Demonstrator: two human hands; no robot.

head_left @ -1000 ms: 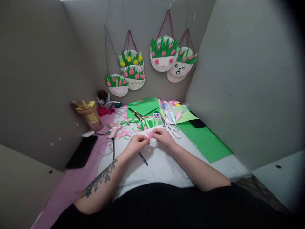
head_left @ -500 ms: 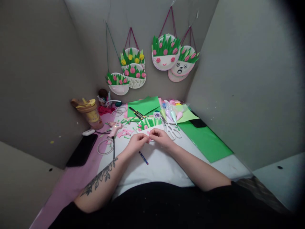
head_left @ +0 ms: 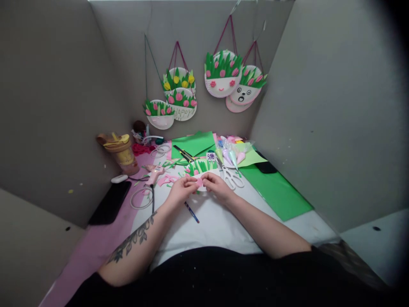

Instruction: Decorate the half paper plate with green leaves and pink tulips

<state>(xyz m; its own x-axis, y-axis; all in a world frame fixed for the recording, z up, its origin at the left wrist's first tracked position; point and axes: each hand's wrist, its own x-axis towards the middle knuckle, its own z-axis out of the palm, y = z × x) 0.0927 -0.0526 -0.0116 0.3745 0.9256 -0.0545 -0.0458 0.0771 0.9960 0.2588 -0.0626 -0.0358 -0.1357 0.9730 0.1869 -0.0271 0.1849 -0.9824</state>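
Between my two hands is a small pink paper piece (head_left: pixel 200 182), pinched at its edges. My left hand (head_left: pixel 183 188) grips its left side, and my right hand (head_left: pixel 216 186) has the right side between thumb and fingers. Just beyond them lies a white paper-plate basket (head_left: pixel 209 172) with green paper leaves (head_left: pixel 202 165) and pink tulips along its top; my hands cover part of it. On the white cloth close to my left wrist is a dark blue pencil (head_left: pixel 191 212). White-handled scissors (head_left: pixel 233 178) lie right of my right hand.
A pink glue gun (head_left: pixel 155 175) with its cord, pink paper scraps (head_left: pixel 168 181) and a cup (head_left: pixel 123 155) stand left. Box cutters (head_left: pixel 183 153) lie on green sheets behind. Piping bags (head_left: pixel 230 155) and a green sheet (head_left: pixel 277 192) are right. Finished plate baskets (head_left: pixel 223 85) hang on the wall.
My fingers have spread slightly apart, and the pink paper piece between them now shows more fully. The view has tilted up a little.
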